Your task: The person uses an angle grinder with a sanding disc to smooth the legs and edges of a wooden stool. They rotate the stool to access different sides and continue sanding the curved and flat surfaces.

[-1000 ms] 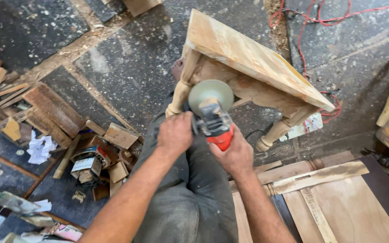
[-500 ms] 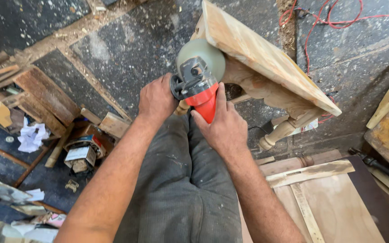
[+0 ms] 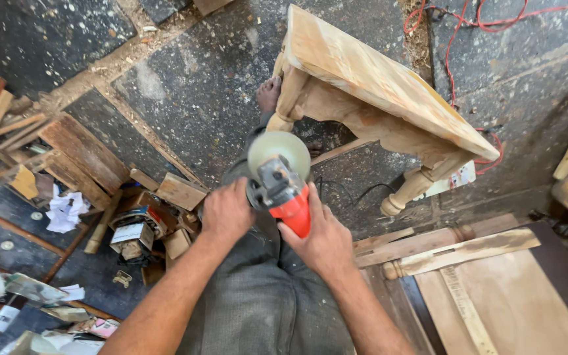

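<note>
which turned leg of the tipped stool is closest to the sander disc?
The left leg, by the bare foot, just above the disc. The other leg points right, farther off.

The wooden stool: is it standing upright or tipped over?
Tipped. The wooden stool leans with its top slanting steeply; one turned leg points sideways, not straight down.

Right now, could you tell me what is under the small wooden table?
Under the wooden table: dark speckled floor, a black cord, and the person's foot by one leg. The tabletop hides whatever lies beyond.

Both bare forearms reach forward, close together. The left hand (image 3: 227, 212) and the right hand (image 3: 323, 238) are curled in a closed grip.
</note>
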